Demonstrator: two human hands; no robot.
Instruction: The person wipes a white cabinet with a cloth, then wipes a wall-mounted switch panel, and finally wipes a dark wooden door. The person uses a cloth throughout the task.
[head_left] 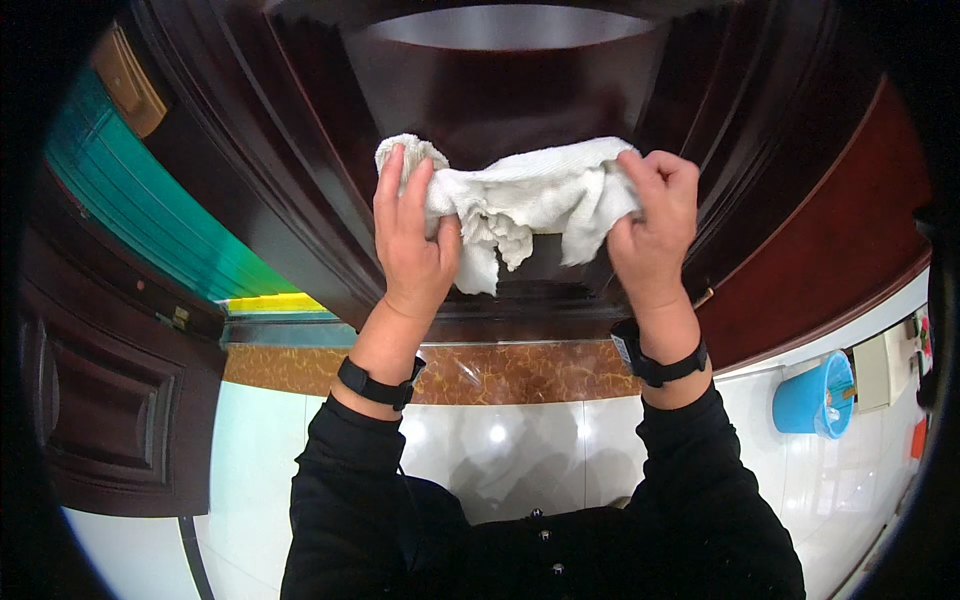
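Observation:
A crumpled white cloth (545,180) stretches between my two hands in front of a dark brown panelled door (500,90). My left hand (415,235) grips its left end, with the thumb below and the fingers over a bunched fold. At the other end, my right hand (655,225) pinches the cloth between thumb and fingers. Loose folds hang down from the middle. Whether the cloth touches the door I cannot tell.
On the left, a second dark wooden door leaf (120,390) stands beside a green and yellow surface (170,210). A brown marbled strip (500,374) runs along the door's foot above white floor tiles (255,440). A blue bin (805,397) stands at right.

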